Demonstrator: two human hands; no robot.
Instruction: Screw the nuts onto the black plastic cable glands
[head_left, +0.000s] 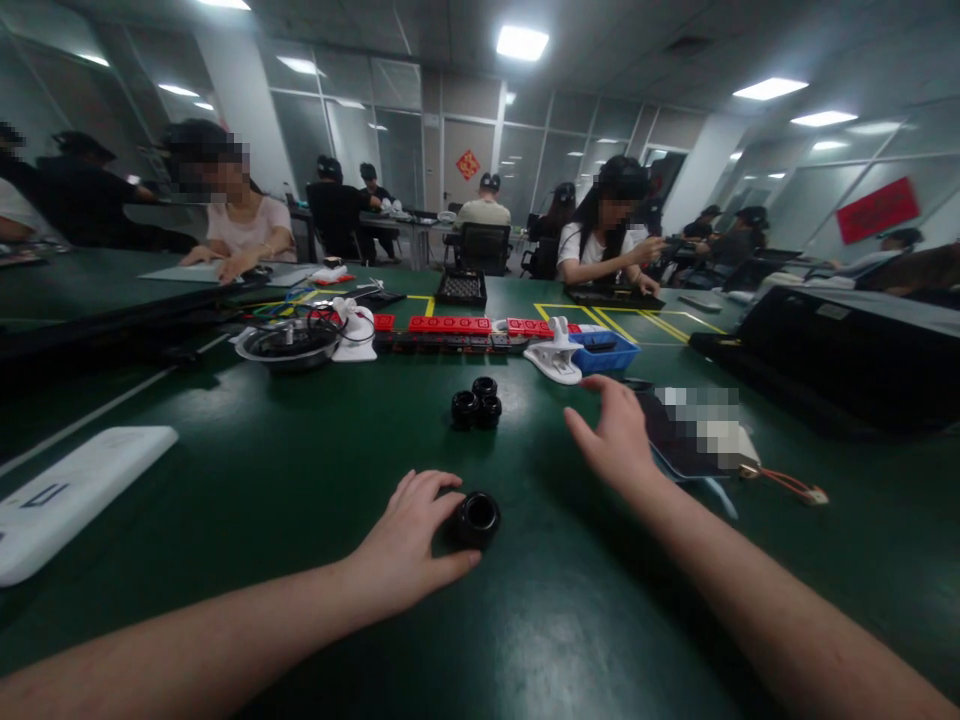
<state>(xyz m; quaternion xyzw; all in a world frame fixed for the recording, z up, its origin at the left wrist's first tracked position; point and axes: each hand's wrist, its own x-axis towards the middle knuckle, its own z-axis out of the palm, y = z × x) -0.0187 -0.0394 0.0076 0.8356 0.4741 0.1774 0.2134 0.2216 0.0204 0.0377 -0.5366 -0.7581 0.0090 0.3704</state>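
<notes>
A thick, glossy black ring (478, 518) with a round hole stands on the green table in front of me. My left hand (416, 535) curves around its left side, with the thumb at the near edge and the fingertips at the far edge. Just beyond, three similar black rings (476, 403) are grouped close together. My right hand (613, 430) is raised over the table to the right, thumb and fingers apart, holding nothing. It is nearest to a dark flat pouch (679, 440) and a white clip stand (556, 360).
A white power strip (82, 495) lies at left. Farther back are a metal bowl (289, 345) with cables, a row of red blocks (450, 325) and a blue bin (606, 352). A large black case (847, 360) stands at right. People sit across the table (315, 430).
</notes>
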